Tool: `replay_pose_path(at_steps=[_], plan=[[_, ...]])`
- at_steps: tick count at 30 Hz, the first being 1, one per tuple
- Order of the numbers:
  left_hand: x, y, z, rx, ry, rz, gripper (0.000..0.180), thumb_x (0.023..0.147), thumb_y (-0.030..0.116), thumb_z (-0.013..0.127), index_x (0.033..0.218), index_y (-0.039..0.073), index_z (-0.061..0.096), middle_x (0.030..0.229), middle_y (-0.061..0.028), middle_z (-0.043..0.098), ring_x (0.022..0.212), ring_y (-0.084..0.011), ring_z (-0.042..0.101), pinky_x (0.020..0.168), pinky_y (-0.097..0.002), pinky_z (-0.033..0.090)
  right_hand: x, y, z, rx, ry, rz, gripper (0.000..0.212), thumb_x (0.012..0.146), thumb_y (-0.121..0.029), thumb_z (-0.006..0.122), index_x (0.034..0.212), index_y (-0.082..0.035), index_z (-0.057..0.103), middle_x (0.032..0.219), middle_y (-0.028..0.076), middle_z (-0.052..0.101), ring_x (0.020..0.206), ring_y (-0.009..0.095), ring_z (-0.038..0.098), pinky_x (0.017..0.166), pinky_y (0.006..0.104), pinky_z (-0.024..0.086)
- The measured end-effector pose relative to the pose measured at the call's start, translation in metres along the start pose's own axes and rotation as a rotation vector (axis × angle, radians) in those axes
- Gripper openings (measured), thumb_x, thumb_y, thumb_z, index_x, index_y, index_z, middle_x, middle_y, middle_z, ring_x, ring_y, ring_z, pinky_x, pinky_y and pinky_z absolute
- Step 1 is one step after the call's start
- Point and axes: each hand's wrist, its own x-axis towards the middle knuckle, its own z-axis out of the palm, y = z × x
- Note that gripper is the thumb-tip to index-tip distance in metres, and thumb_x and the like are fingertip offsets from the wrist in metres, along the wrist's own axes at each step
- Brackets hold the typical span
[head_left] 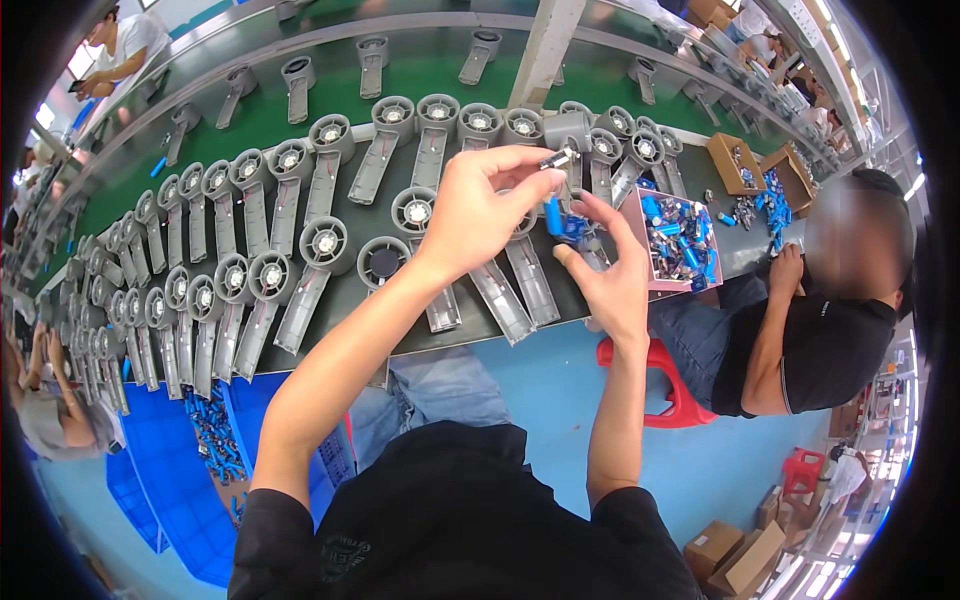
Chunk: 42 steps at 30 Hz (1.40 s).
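My left hand (480,210) is raised over the bench, thumb and fingers pinching a small black-and-silver part (560,158). Just right of it, my right hand (615,275) grips a blue cylindrical battery (566,228) between thumb and fingers; smaller pieces near it are blurred. Beneath and around both hands lie grey handheld-fan housings (325,240), each with a round head and an open handle. One housing (383,260) has a dark disc in its head. My left forearm and hand partly hide the housings behind them.
A pink box (632,215) of blue batteries stands right of my right hand. Beyond it are cardboard boxes (728,165) and loose batteries (775,210). A co-worker (810,330) sits at the right. Blue crates (180,500) stand lower left. A green conveyor (340,105) carries housings behind the bench.
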Motion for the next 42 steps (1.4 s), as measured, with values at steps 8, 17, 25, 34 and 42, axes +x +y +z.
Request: replay_pose_path(at_steps=[8,17,25,34,42], plan=[[0.004,0.006,-0.01,-0.056,-0.003,-0.079,0.028,0.09,0.009,0.069,0.111,-0.008,0.067,0.094,-0.0118,0.072,0.087,-0.0131,0.068,0.08,-0.0268,0.054,-0.001,0.021,0.011,0.076,0.025,0.066,0.021,0.083,-0.001,0.07,0.104,0.003,0.069,0.094,0.008,0.07,0.089,0.014,0.065,0.082,0.0269,0.049],[0.002,0.008,-0.007,-0.059,0.021,-0.099,0.025,0.089,0.009,0.07,0.108,-0.006,0.069,0.091,-0.01,0.073,0.084,-0.012,0.068,0.077,-0.0267,0.055,0.0,0.009,0.03,0.029,0.16,0.01,0.016,0.077,-0.004,0.077,0.09,0.0,0.068,0.09,0.006,0.063,0.074,0.013,0.054,0.068,0.0256,0.045],[-0.007,0.003,-0.001,0.153,-0.117,-0.173,0.025,0.088,0.008,0.07,0.11,-0.004,0.069,0.097,-0.0083,0.072,0.09,-0.01,0.066,0.08,-0.025,0.053,0.0,0.007,0.032,0.132,0.236,-0.03,0.012,0.081,-0.002,0.073,0.092,0.0,0.07,0.104,0.011,0.064,0.099,0.022,0.06,0.086,0.0307,0.046],[-0.004,-0.008,-0.001,0.197,0.083,-0.162,0.025,0.088,0.012,0.07,0.105,-0.006,0.068,0.089,-0.0085,0.072,0.081,-0.0113,0.067,0.076,-0.0265,0.053,-0.022,0.042,-0.002,0.872,0.224,-0.045,0.011,0.095,-0.003,0.057,0.106,-0.005,0.06,0.116,0.013,0.059,0.107,0.022,0.058,0.096,0.0395,0.047],[-0.03,0.03,-0.041,-0.137,0.245,0.046,0.017,0.091,0.006,0.065,0.104,-0.003,0.064,0.098,-0.0109,0.071,0.09,-0.0148,0.067,0.085,-0.0288,0.051,-0.013,0.051,-0.024,0.907,0.335,0.344,0.017,0.098,-0.013,0.059,0.108,0.0,0.06,0.095,0.003,0.064,0.082,0.012,0.059,0.074,0.0245,0.047]])
